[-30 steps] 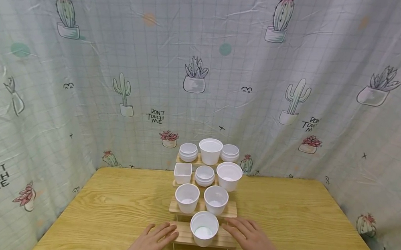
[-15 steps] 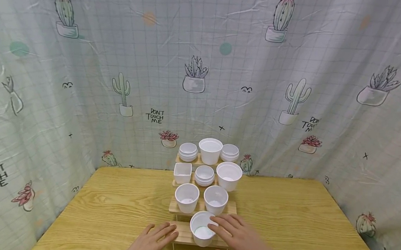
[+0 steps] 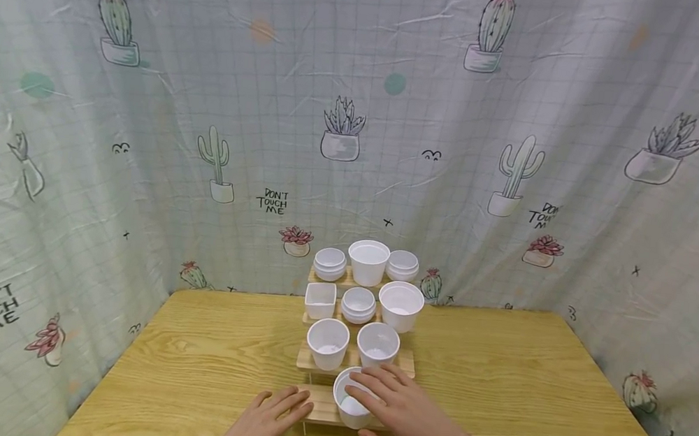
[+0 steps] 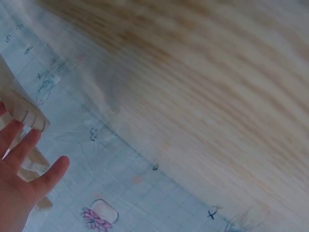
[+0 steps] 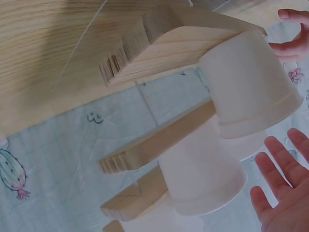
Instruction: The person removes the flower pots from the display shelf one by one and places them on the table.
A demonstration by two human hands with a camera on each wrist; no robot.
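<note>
White cup (image 3: 352,406) on the nearest step of the wooden rack (image 3: 321,412), right hand (image 3: 406,416) spread over its rim, fingers straight, left hand (image 3: 262,427) flat just left, fingers relaxed

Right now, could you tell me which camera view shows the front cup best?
The head view: the front cup stands on the rack's lowest step, with the right hand partly over its rim. The right wrist view shows only its side from below; the left wrist view misses it.
</note>
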